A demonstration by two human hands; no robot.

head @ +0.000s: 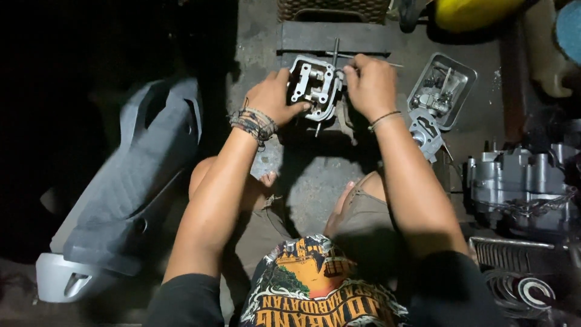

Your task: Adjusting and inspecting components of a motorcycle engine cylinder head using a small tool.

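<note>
Two hands, left hand and right hand, flank the cylinder head.

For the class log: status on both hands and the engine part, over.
Left hand grips cylinder head. Right hand holds its other side, by a thin rod. Metal tray sits apart, right.

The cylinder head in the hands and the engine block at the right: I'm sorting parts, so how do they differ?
The cylinder head is small, held upright between the left hand and right hand; the engine block is much larger and rests untouched on the floor. The head sits in bright light, the block in dimmer light. Both are grey cast metal.
</note>
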